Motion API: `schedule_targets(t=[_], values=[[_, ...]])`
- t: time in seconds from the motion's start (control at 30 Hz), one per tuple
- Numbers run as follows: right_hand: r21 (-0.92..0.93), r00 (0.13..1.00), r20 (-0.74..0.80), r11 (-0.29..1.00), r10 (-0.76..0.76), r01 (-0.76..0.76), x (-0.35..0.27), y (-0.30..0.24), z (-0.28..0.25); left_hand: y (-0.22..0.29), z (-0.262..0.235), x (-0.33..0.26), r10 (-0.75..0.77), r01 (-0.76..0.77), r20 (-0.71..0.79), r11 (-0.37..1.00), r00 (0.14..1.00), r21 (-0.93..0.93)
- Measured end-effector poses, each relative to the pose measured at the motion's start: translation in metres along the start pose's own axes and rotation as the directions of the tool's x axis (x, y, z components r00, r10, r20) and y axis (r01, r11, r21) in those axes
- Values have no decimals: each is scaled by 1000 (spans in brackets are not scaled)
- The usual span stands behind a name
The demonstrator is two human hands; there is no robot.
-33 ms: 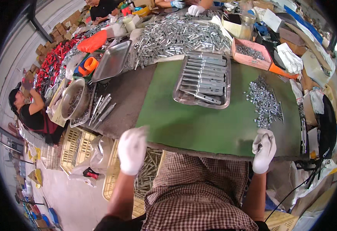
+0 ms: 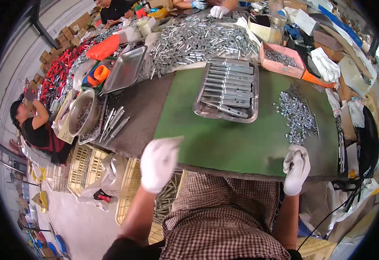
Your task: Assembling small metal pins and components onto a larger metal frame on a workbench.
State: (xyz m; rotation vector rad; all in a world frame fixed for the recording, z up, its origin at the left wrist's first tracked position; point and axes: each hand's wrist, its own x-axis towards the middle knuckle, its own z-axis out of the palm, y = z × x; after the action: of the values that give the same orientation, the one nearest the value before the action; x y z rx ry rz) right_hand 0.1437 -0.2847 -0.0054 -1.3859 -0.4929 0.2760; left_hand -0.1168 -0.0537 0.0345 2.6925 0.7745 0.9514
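Observation:
My left hand, in a white glove, hovers over the near edge of the work table. Motion blurs its fingers, and nothing shows clearly in it. My right hand, also gloved, is at the table's near right edge with its fingers curled; small dark bits show in its grip, too small to name. Just beyond it lies a heap of small shiny metal parts, with thin metal rods alongside. A metal tray on the green mat holds a row of silver metal tubes with rods.
A large pile of metal pieces spreads across the back. At left are an empty-looking steel tray, a metal bowl and loose tubes. A pink bin stands back right. Yellow crates sit below the table. Other people work nearby.
My left hand has moved to the right and slightly up along the table's near edge. My right hand stays almost in place, and the tray and heap look the same.

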Motion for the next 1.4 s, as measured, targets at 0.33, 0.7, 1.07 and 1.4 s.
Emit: schedule_targets(t=[0.33, 0.7, 1.07, 1.4], values=[[-25, 999, 2, 999, 44, -44, -3, -3, 5, 26, 99, 168, 429, -508, 630, 859, 647, -64], [14, 1000, 21, 1000, -11, 10, -5, -5, 0, 8, 79, 159, 109, 273, 422, 612, 900, -742], [-31, 920, 117, 928, 373, -372, -15, -42, 20, 105, 69, 103, 569, -491, 534, 819, 626, -297], [-196, 893, 121, 892, 434, -407, -15, -39, 5, 111, 72, 80, 573, -467, 427, 819, 699, -334]])
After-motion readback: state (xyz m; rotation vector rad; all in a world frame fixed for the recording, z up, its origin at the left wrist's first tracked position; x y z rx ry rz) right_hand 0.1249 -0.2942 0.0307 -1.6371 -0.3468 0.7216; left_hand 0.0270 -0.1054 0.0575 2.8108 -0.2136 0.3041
